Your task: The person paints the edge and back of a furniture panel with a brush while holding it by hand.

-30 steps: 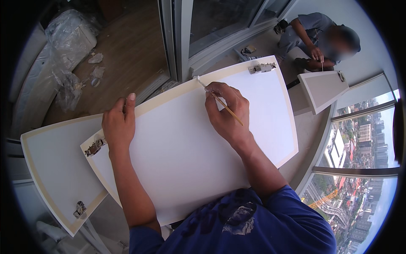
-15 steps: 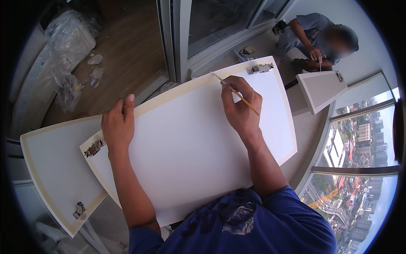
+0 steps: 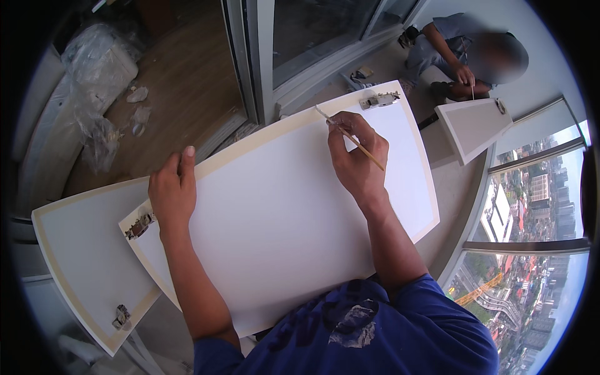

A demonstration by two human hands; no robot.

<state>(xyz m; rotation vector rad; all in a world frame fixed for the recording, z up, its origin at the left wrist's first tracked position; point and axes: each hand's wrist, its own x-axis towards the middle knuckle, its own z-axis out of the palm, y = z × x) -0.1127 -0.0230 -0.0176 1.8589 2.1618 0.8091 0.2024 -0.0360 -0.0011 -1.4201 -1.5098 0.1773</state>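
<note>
A white cabinet door point(image 3: 281, 200) with a cream band along its edges lies in front of me, a metal hinge point(image 3: 380, 100) at its far right corner and another hinge point(image 3: 140, 226) at the left. Pinched in my right hand point(image 3: 359, 156) is a slim paintbrush point(image 3: 365, 152) with a wooden handle; its pale tip is at the far edge band. My left hand point(image 3: 172, 194) is at the far left edge of the door, fingers curled over the rim and fingertips hidden. A second white door point(image 3: 87, 240) lies partly beneath, at the left.
At the far right a person point(image 3: 447, 56) crouches, holding a thin stick over another pale panel point(image 3: 472, 128). Tall windows point(image 3: 531, 206) run along the right. Beyond a door frame point(image 3: 250, 62), plastic-wrapped items point(image 3: 100, 62) stand on a wooden floor.
The brush tip has shifted slightly right along the far edge, with my right hand moving very little. My left hand stays at the edge. The view has tilted slightly.
</note>
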